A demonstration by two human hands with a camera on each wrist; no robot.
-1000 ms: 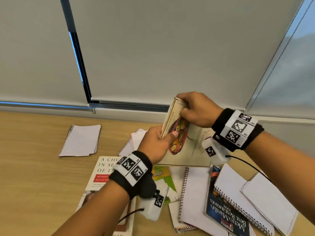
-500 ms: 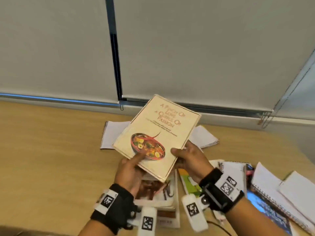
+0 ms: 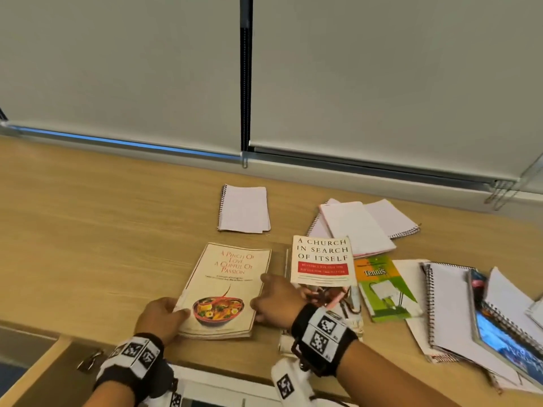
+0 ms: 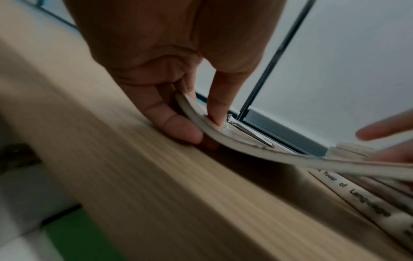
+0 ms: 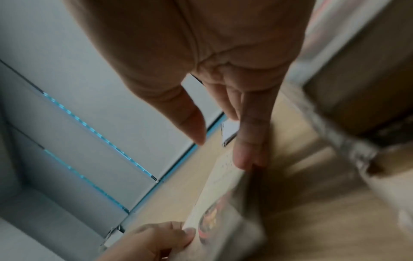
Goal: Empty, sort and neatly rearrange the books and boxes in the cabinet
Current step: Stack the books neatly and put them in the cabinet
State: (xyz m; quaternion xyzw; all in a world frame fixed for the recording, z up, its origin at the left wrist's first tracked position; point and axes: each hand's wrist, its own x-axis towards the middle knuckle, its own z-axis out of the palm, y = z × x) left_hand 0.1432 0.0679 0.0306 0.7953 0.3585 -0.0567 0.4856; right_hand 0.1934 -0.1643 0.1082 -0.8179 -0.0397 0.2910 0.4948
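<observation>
My left hand (image 3: pixel 160 317) pinches the near left corner of the cookbook (image 3: pixel 224 289), thumb on the cover and fingers (image 4: pixel 178 130) beneath; in the left wrist view that corner bends upward off the wooden surface (image 3: pixel 88 230). My right hand (image 3: pixel 276 304) lies along the cookbook's right edge with fingers extended and touching it, not curled round it. The cookbook otherwise lies cover up on the surface, titled "A Pinch of Love, A Cupful of Passion".

Just right of my right hand lies a book titled "A Church in Search of Itself" (image 3: pixel 322 259), resting on another book whose cover is mostly hidden. Beside it is one green tennis booklet (image 3: pixel 383 287). One spiral notepad (image 3: pixel 244 208) lies apart, beyond the cookbook. More spiral notebooks (image 3: pixel 358 224) overlap farther right; their exact count cannot be determined. Roller blinds (image 3: pixel 382 69) hang behind the surface.
</observation>
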